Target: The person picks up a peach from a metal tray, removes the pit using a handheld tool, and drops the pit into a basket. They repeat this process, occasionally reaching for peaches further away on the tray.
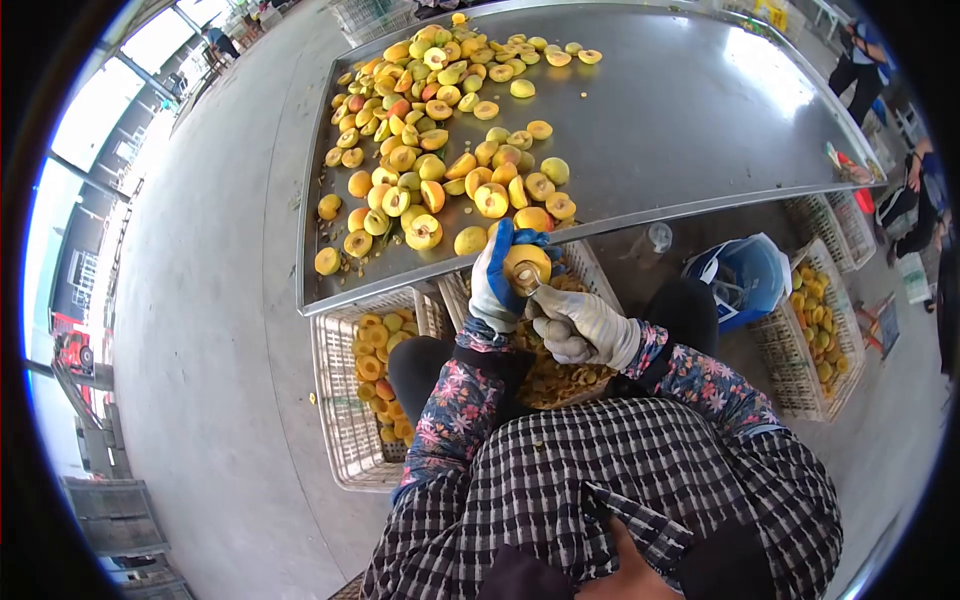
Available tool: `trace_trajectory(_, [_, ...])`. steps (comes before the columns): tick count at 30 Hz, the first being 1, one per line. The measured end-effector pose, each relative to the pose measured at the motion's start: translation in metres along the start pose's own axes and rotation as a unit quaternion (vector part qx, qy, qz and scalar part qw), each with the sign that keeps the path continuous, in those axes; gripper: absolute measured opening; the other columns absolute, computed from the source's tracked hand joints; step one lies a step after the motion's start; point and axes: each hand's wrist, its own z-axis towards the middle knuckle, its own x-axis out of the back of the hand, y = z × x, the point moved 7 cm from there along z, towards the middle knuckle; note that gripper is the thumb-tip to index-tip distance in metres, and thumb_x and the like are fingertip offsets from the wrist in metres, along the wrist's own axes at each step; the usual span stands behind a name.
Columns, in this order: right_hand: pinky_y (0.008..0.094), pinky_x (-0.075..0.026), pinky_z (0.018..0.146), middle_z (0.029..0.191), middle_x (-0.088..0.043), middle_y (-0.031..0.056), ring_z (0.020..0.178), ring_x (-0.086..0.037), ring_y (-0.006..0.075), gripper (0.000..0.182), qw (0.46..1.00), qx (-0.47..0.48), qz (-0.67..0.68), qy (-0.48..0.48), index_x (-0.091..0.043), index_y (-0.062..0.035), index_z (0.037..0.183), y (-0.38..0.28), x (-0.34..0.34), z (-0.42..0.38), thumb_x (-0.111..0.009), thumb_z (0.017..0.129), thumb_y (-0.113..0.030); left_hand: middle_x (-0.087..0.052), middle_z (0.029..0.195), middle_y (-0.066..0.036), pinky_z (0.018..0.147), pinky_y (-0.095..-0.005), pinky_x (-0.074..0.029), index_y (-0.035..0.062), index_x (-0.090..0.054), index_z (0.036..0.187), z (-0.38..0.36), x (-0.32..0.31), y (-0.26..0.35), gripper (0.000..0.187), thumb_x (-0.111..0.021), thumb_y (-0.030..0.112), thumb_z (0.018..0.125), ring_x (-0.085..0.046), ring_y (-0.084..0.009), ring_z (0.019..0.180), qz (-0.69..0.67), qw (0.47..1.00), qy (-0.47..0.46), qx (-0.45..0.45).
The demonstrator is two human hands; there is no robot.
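My left hand (497,280), in a blue and white glove, is closed around a yellow peach half (527,262) with its cut face turned up. My right hand (585,330), in a whitish glove dirtied grey at the fingers, pinches a small metal pitting tool (530,284) whose end is at the pit hollow of that fruit. Both hands are just off the front edge of a metal table (660,130). Many peaches and cut halves (420,140) lie heaped on its left part. Beneath my hands, a crate (592,262) holds fruit pieces, partly hidden by my arms.
A white crate (345,440) of peach halves stands by my left knee. To the right are a blue bucket (755,285) and another fruit crate (800,385). People (865,65) are at the right edge. A bare hand (630,570) shows at the bottom against checked cloth.
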Motion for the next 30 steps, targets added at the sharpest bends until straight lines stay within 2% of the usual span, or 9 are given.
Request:
trace_trajectory(8, [0.025,-0.036,0.038,0.064,-0.052,0.0012,0.04,-0.046,0.011,0.04,0.966,0.059,-0.222,0.115,-0.052,-0.0104,0.105,-0.005,0.01,-0.012,-0.051,0.099,-0.05,-0.065,0.098,-0.013,0.075,-0.044,-0.059,0.004,-0.059,0.106,0.0,0.007,-0.01,0.03,-0.056,0.033,0.1,-0.067,-0.029,0.085,-0.012,0.996,0.084,0.014])
trace_trajectory(13, [0.0227,-0.038,0.042,0.065,-0.051,-0.0006,0.044,-0.047,0.0075,0.043,0.949,0.025,-0.305,0.081,-0.052,-0.0089,0.105,-0.004,0.01,-0.031,-0.047,0.101,-0.051,-0.073,0.09,-0.006,0.071,-0.0201,-0.048,-0.0059,-0.071,0.102,-0.015,0.031,0.044,0.026,-0.065,0.019,0.095,-0.063,-0.0072,0.078,0.193,0.962,0.136,-0.134])
trace_trajectory(14, [0.0222,-0.038,0.043,0.065,-0.051,-0.001,0.045,-0.047,0.0069,0.043,0.945,0.015,-0.318,0.078,-0.052,-0.0089,0.104,-0.004,0.013,-0.035,-0.046,0.101,-0.052,-0.072,0.088,-0.005,0.07,-0.0203,-0.047,-0.0037,-0.071,0.102,-0.025,0.036,0.066,0.025,-0.065,0.02,0.095,-0.062,-0.007,0.075,0.252,0.942,0.146,-0.163])
trace_trajectory(15, [0.0305,-0.047,0.052,0.068,-0.058,0.0069,0.054,-0.059,0.0188,0.043,0.908,-0.026,-0.409,0.088,-0.051,-0.0064,0.117,0.0,0.032,-0.032,-0.049,0.101,-0.046,-0.07,0.083,-0.002,0.064,-0.0213,-0.046,-0.0014,-0.071,0.1,-0.033,0.054,0.089,0.023,-0.065,0.02,0.095,-0.059,-0.0065,0.069,0.35,0.904,0.179,-0.169])
trace_trajectory(18, [0.0415,-0.052,0.067,0.078,-0.064,0.0176,0.071,-0.065,0.035,0.047,0.662,0.002,-0.737,0.136,-0.044,-0.0069,0.134,0.007,0.063,-0.03,-0.052,0.098,-0.036,-0.067,0.078,0.0,0.055,-0.0229,-0.043,-0.0013,-0.071,0.098,-0.054,0.106,0.157,0.023,-0.068,0.02,0.091,-0.055,-0.0055,0.062,0.536,0.804,0.237,-0.099])
trace_trajectory(20, [0.0467,-0.051,0.079,0.092,-0.066,0.0238,0.089,-0.065,0.0425,0.055,0.644,-0.051,-0.755,0.113,-0.037,-0.0082,0.144,0.015,0.063,-0.03,-0.053,0.096,-0.03,-0.073,0.091,-0.011,0.074,-0.0336,-0.052,0.0047,-0.071,0.107,-0.066,0.126,0.195,0.031,-0.068,0.029,0.088,-0.068,-0.0223,0.081,0.732,0.628,0.252,-0.073])
trace_trajectory(24, [0.0469,-0.052,0.073,0.09,-0.067,0.0214,0.083,-0.066,0.0402,0.052,0.577,-0.046,-0.81,0.096,-0.038,-0.0088,0.142,0.02,0.064,-0.021,-0.052,0.096,-0.029,-0.072,0.093,-0.015,0.08,-0.0379,-0.051,0.0055,-0.068,0.112,-0.03,0.124,0.205,0.04,-0.064,0.038,0.089,-0.068,-0.0304,0.087,0.76,0.606,0.223,-0.077])
trace_trajectory(26, [0.0477,-0.052,0.072,0.09,-0.067,0.0206,0.082,-0.066,0.0395,0.049,0.552,-0.062,-0.825,0.102,-0.039,-0.0086,0.14,0.023,0.069,-0.014,-0.052,0.096,-0.025,-0.071,0.1,-0.019,0.083,-0.0416,-0.05,0.0041,-0.068,0.11,-0.002,0.106,0.195,0.051,-0.057,0.049,0.089,-0.067,-0.0355,0.095,0.79,0.572,0.221,0.006])
trace_trajectory(30, [0.0485,-0.053,0.072,0.094,-0.069,0.0205,0.084,-0.068,0.0382,0.044,0.539,-0.069,-0.831,0.117,-0.041,-0.0066,0.136,0.02,0.065,-0.014,-0.049,0.095,-0.019,-0.064,0.121,-0.023,0.098,-0.0417,-0.046,0.0044,-0.067,0.119,0.082,0.2,0.152,0.069,-0.05,0.064,0.088,-0.06,-0.0371,0.117,0.832,0.491,0.224,0.13])
